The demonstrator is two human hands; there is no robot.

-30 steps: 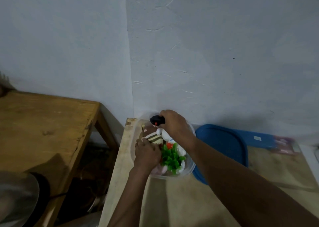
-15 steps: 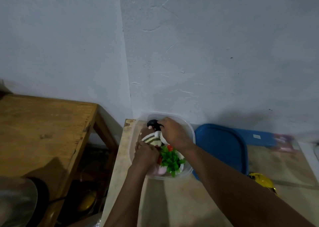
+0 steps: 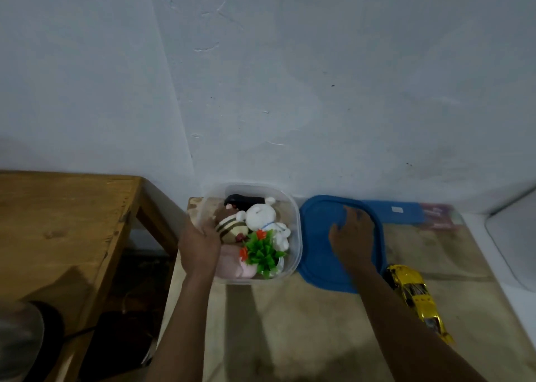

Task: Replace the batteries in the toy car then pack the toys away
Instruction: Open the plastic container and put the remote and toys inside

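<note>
The yellow toy car lies in the lower right of the frame on the beige table top. It is outside the box, and my right forearm covers part of its near side. Just to its upper left is the blue lid, flat on the table. My right hand rests on this lid with the fingers stretched toward its far rim; they touch it and are not closed around anything that I can see. Directly left of the lid, in the centre of the frame, stands the clear container, touching or nearly touching the lid's edge. My left hand grasps its left wall, with the thumb over the rim. Inside I see a black toy at the far side, a white plush in the middle, a brown striped plush beside my left hand, a green plastic plant with red flowers in the near part and a pink soft toy under it. Behind the lid, at the foot of the white wall, lies a flat blue thing which I cannot identify. A wooden table fills the left of the frame, apart from the table I work on.
</note>
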